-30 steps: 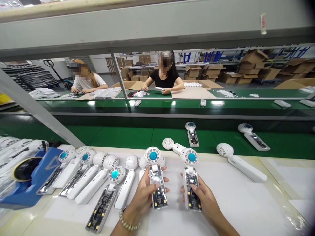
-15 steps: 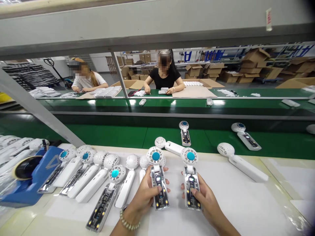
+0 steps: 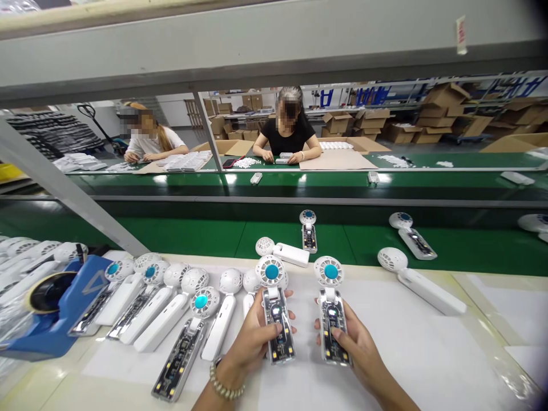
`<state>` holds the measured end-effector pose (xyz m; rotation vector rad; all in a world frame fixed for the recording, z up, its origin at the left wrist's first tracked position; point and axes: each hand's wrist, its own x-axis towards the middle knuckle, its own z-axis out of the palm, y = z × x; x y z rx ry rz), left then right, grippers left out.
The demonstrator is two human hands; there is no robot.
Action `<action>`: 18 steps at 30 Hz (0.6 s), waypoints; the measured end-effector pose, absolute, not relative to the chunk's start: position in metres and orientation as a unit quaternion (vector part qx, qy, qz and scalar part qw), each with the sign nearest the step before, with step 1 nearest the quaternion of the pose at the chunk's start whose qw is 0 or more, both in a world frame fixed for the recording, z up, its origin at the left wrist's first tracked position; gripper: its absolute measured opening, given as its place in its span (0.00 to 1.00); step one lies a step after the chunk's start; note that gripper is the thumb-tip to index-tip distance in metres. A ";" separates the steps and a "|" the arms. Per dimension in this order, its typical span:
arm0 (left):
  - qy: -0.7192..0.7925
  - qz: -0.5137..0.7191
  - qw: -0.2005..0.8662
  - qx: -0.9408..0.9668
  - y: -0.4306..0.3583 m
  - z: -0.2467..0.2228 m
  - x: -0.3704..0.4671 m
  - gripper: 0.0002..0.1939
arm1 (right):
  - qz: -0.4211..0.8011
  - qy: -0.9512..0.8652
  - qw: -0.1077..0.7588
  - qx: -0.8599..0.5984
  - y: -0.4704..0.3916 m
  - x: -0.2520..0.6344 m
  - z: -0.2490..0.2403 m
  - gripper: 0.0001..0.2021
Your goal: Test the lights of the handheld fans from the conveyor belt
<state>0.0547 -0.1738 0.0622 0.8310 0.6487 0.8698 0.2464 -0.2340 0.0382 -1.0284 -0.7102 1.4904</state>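
Note:
My left hand [image 3: 252,331] is closed around a handheld fan [image 3: 278,337] with a white round head, a blue centre and a clear-fronted handle showing a circuit board. A matching fan [image 3: 329,271] is gripped in my right hand [image 3: 357,339]. Both are held upright side by side, each thumb pressed on the handle's front, and a small light glows on each board. Left of my left hand, another clear-fronted fan [image 3: 177,359] lies on the white sheet [image 3: 295,394], among several fans with white handles [image 3: 218,328]. A single white fan [image 3: 430,291] lies to the right.
A blue tape dispenser [image 3: 81,297] stands at the left beside more fans. Beyond the table edge, a green conveyor belt [image 3: 205,237] carries several fans. A grey post [image 3: 81,194] slants at the left under an overhead beam [image 3: 257,45]. Two co-workers sit across the line.
The fans on the near belt have shifted left, while white parts on the far belt have moved right. My hands hold the two fans in nearly the same place.

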 end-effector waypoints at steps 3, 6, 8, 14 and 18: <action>0.303 0.395 0.775 0.389 -0.174 0.064 0.055 0.30 | 0.634 -0.304 0.563 -0.434 -0.234 0.246 0.039 0.35; 0.301 0.394 0.774 0.394 -0.174 0.067 0.056 0.31 | 0.633 -0.310 0.565 -0.429 -0.233 0.246 0.041 0.34; 0.304 0.402 0.770 0.391 -0.175 0.069 0.056 0.31 | 0.634 -0.315 0.570 -0.417 -0.233 0.247 0.041 0.32; 0.346 0.375 0.764 0.394 -0.179 0.065 0.071 0.21 | 0.667 -0.285 0.564 -0.395 -0.232 0.253 0.035 0.23; 0.423 0.308 0.666 0.532 -0.182 0.064 0.097 0.20 | 0.590 -0.329 0.495 -0.546 -0.221 0.266 0.031 0.31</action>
